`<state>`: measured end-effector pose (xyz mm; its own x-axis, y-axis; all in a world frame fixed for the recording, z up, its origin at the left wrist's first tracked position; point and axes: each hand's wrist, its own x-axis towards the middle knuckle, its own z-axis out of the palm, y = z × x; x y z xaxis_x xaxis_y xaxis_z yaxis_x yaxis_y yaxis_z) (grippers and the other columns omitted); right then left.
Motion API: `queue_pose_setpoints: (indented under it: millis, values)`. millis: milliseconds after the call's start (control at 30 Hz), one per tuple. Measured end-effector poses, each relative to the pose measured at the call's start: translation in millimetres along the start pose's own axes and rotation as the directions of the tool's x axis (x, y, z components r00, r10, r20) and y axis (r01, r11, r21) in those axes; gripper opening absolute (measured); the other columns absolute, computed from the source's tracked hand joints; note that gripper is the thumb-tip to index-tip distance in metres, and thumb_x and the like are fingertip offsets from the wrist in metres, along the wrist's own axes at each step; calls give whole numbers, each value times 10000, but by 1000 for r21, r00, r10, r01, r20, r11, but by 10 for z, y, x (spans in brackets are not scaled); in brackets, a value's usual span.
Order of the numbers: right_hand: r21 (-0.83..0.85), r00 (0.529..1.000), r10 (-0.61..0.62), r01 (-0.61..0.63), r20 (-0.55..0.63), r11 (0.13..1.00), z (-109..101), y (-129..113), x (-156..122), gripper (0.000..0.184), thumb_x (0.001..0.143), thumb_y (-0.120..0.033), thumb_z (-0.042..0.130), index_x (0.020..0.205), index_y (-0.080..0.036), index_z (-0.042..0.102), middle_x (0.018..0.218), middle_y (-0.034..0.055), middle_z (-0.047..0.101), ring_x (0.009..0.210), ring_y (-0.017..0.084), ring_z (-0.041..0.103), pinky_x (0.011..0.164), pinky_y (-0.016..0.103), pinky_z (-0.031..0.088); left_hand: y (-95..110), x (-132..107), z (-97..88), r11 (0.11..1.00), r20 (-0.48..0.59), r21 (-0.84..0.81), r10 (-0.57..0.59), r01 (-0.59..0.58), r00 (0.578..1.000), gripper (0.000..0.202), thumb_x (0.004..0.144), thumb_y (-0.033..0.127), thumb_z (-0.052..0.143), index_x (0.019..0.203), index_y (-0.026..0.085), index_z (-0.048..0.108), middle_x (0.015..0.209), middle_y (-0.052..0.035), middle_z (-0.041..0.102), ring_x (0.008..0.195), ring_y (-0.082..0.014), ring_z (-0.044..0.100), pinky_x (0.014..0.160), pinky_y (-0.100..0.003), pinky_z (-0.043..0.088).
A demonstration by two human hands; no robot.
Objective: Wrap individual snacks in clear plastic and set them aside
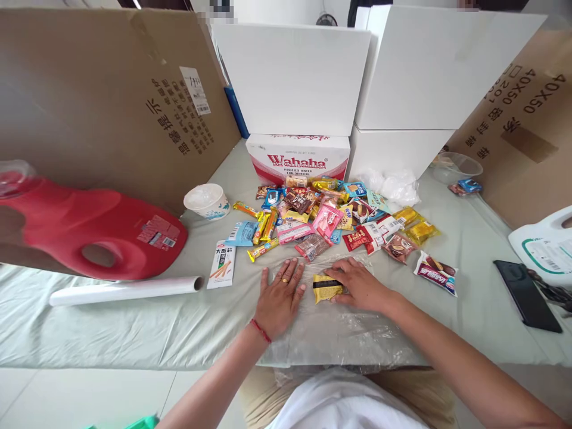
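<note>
My left hand [280,296] lies flat with its fingers stretched out, pressing on a clear plastic sheet [308,339] that covers the table in front of me and hangs over the edge. A ring and a red string bracelet are on it. My right hand [361,286] grips the right side of a small yellow snack packet [325,288] with a black band, which rests on the sheet. Part of the packet is hidden by the fingers. Just beyond both hands spreads a pile of wrapped snacks [328,220] in many colours.
To the left are a red detergent bottle [111,232], a white roll [125,291], a paper bowl [206,201] and a flat snack packet [222,265]. A Wahaha box [299,159] and white boxes [295,80] stand behind. A phone [527,296] and white jug [547,250] are right.
</note>
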<state>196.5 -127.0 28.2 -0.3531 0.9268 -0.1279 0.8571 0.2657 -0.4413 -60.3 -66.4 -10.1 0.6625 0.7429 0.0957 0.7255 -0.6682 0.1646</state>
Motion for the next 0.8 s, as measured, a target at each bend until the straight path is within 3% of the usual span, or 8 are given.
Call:
queue_pose_setpoints:
  millis: [100,167,267,367,467,667,733,800]
  values:
    - [89,998,-48,51,-40,995,-113,144,20,532,914,-515,670,1375,-254,627,1255,121,638,1123,286,565,984,439,459,-154,-16,6,1000,-31,-23,16,-17,999,537,1063,402,306,1590,302,332,1605,-93,426,1479,-276,419,1249,-623,143]
    - [91,983,-4,21,-181,996,-292,281,121,369,1010,-433,519,1276,-241,688,1135,104,695,1053,266,601,949,418,478,-248,-65,28,1000,-64,-19,17,-18,998,534,1056,404,335,1580,309,356,1599,-87,438,1467,-278,437,1249,-616,146]
    - [-83,895,100,-151,-435,985,-662,540,484,386,1010,-251,442,1334,-198,646,1224,137,690,1152,302,560,1010,466,437,-328,-123,68,1000,-91,-9,15,-16,996,544,1045,433,368,1571,297,379,1602,-92,428,1461,-279,443,1253,-608,122]
    - [-279,907,127,-254,-402,926,-960,749,918,531,913,-235,590,1436,-152,553,1332,175,642,1280,346,479,1051,489,394,-321,-128,75,1000,-100,-28,2,-5,995,558,1041,473,377,1568,289,387,1611,-91,414,1470,-274,429,1259,-600,91]
    - [-373,942,150,-261,-300,890,-1048,895,1063,391,876,-287,646,1239,-145,681,1125,172,702,1186,347,532,999,469,414,-269,-118,53,996,-97,-85,-21,13,995,554,1041,470,378,1566,294,389,1615,-87,415,1482,-267,412,1267,-591,58]
    - [-140,813,288,-407,-506,903,-1080,902,268,326,891,-473,615,1041,-189,670,906,82,707,839,261,638,767,375,486,-254,-122,39,978,-32,-201,-64,56,997,557,1050,461,360,1577,279,365,1663,-72,320,1528,-251,328,1261,-594,-78]
    - [-54,819,264,-336,-509,940,-1052,663,-29,318,901,-509,631,1016,-213,650,903,45,711,783,224,651,711,335,493,-265,-127,41,975,-18,-215,-61,55,998,563,1055,476,337,1580,272,358,1670,-66,303,1533,-251,317,1260,-594,-90]
    - [-100,847,99,-176,-522,979,-936,351,-207,237,923,-452,648,996,-227,643,939,42,711,840,223,665,747,344,514,-270,-133,37,976,-15,-213,-50,45,999,569,1057,490,318,1582,275,353,1671,-62,305,1531,-256,319,1263,-594,-79]
